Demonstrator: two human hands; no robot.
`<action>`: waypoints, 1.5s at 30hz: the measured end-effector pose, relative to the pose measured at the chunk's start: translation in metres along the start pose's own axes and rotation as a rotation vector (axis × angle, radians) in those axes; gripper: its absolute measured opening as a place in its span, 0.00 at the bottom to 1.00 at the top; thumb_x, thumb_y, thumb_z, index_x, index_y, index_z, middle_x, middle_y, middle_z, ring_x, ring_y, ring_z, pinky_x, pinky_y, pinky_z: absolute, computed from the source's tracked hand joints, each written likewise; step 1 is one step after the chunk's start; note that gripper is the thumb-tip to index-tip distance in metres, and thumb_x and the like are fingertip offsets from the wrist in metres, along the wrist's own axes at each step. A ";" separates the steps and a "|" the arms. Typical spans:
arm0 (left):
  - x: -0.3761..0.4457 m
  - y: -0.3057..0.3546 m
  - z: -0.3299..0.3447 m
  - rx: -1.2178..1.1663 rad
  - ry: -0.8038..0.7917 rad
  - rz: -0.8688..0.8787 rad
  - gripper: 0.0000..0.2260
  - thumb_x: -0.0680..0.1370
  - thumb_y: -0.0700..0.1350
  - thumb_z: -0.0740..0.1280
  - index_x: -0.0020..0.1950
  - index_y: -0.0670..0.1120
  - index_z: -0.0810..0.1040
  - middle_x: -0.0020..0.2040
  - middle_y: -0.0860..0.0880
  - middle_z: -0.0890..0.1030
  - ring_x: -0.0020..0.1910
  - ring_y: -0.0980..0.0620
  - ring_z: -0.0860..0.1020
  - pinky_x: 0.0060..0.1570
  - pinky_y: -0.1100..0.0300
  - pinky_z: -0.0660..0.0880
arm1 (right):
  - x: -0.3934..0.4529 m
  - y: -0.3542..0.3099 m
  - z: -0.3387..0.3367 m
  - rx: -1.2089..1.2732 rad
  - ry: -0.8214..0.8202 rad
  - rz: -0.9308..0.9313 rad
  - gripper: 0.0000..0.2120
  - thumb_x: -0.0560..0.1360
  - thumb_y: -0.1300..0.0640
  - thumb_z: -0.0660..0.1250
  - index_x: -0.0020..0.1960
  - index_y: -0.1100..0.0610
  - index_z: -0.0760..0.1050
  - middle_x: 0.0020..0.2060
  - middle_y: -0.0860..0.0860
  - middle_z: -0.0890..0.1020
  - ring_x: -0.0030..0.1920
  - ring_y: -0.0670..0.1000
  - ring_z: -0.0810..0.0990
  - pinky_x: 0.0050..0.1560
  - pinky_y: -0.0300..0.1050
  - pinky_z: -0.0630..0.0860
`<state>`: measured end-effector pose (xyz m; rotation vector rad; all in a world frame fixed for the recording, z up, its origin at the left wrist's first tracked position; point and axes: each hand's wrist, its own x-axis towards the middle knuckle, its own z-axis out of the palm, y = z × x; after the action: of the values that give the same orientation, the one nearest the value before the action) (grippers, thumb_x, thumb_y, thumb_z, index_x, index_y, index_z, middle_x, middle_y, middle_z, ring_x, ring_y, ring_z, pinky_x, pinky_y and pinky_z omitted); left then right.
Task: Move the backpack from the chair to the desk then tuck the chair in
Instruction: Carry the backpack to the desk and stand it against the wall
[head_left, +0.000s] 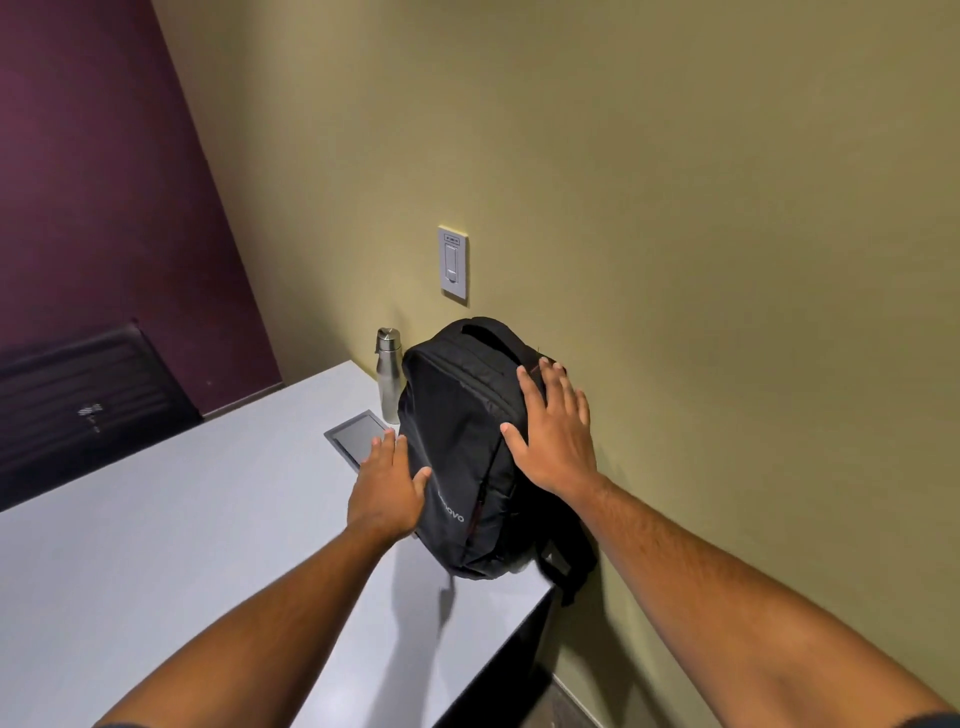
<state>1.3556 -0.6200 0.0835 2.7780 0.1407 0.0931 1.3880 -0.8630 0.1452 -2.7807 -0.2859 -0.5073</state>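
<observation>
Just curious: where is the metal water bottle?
The bottle stands upright on the desk by the wall, just left of the backpack, below the wall switch.

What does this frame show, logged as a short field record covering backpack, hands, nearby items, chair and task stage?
backpack: black fabric backpack standing on the pale grey desk, near its corner, against the olive wall
left hand: left hand open, flat on the backpack's left side
right hand: right hand open, flat on its upper right
nearby items: steel water bottle and inset grey desk panel left of the backpack
chair: dark chair across the desk; whether it is the task's chair, cannot tell
task stage: backpack on desk; chair tuck not yet shown
</observation>
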 end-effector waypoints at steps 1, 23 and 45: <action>-0.009 0.000 -0.003 0.021 0.003 0.027 0.32 0.85 0.61 0.55 0.84 0.47 0.51 0.85 0.46 0.50 0.84 0.43 0.49 0.81 0.46 0.55 | -0.011 -0.001 -0.003 -0.018 -0.011 -0.004 0.39 0.84 0.42 0.65 0.87 0.50 0.50 0.88 0.56 0.50 0.87 0.58 0.46 0.85 0.64 0.49; -0.260 -0.036 -0.075 0.150 0.024 0.228 0.33 0.85 0.61 0.54 0.84 0.45 0.50 0.85 0.45 0.51 0.84 0.44 0.48 0.83 0.47 0.49 | -0.273 -0.078 -0.055 -0.169 -0.269 0.026 0.41 0.85 0.40 0.63 0.88 0.54 0.48 0.88 0.55 0.43 0.87 0.56 0.39 0.85 0.60 0.41; -0.567 -0.020 -0.101 0.181 0.096 0.202 0.35 0.83 0.64 0.57 0.84 0.50 0.50 0.85 0.48 0.47 0.84 0.45 0.46 0.77 0.50 0.42 | -0.544 -0.140 -0.190 -0.186 -0.292 -0.026 0.42 0.84 0.38 0.63 0.87 0.55 0.48 0.88 0.56 0.44 0.87 0.57 0.41 0.85 0.64 0.45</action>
<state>0.7829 -0.6283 0.1441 2.9615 -0.1133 0.2776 0.7954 -0.8698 0.1481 -3.0353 -0.3546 -0.1363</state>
